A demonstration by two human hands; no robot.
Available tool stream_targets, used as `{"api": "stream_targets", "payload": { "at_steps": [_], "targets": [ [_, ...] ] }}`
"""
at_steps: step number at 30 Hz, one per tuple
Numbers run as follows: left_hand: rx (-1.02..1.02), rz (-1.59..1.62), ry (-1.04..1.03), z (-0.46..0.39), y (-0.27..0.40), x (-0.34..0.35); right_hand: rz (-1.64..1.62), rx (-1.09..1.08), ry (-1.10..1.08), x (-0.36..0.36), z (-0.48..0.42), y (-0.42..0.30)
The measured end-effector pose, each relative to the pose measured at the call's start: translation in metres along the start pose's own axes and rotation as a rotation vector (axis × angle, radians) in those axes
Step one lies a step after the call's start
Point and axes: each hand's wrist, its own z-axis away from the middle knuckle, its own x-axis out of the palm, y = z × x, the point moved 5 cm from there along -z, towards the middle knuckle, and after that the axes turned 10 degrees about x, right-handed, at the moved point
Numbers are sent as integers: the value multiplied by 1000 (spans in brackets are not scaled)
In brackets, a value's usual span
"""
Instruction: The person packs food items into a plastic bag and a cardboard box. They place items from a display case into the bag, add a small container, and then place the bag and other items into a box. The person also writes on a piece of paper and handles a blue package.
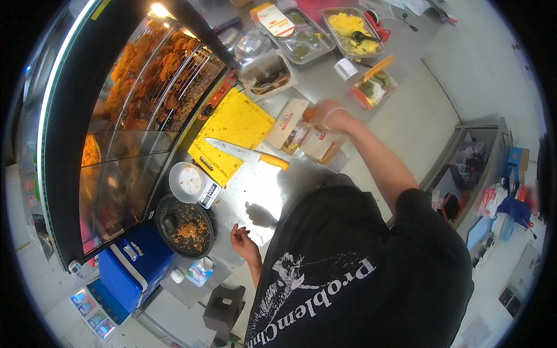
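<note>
My right hand (326, 115), in a clear plastic glove and slightly blurred, grips a small orange-brown piece of fried food (309, 114) above a paper food carton (288, 123). That carton has its lid raised and holds small packets. Against its right side is another printed carton (321, 141). My left hand (244, 242) is bare, with its fingers loosely curled apart and nothing in them, over the steel counter's near edge. A kitchen knife with a yellow handle (273, 161) lies partly across the yellow cutting board (237, 126).
At left stands a heated glass display case (130, 191) of fried food. Near it are a digital scale (210, 194) bearing a white bowl (186, 182) and a dark pan of crumbs (185, 228). Trays of yellow food (348, 26) and lidded cups (300, 37) stand at the back.
</note>
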Motion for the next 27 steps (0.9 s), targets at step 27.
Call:
{"api": "stream_targets", "payload": {
  "at_steps": [27],
  "targets": [
    [-84, -53, 140, 32, -11, -24, -192, -802, 468, -1, 15, -176]
  ]
}}
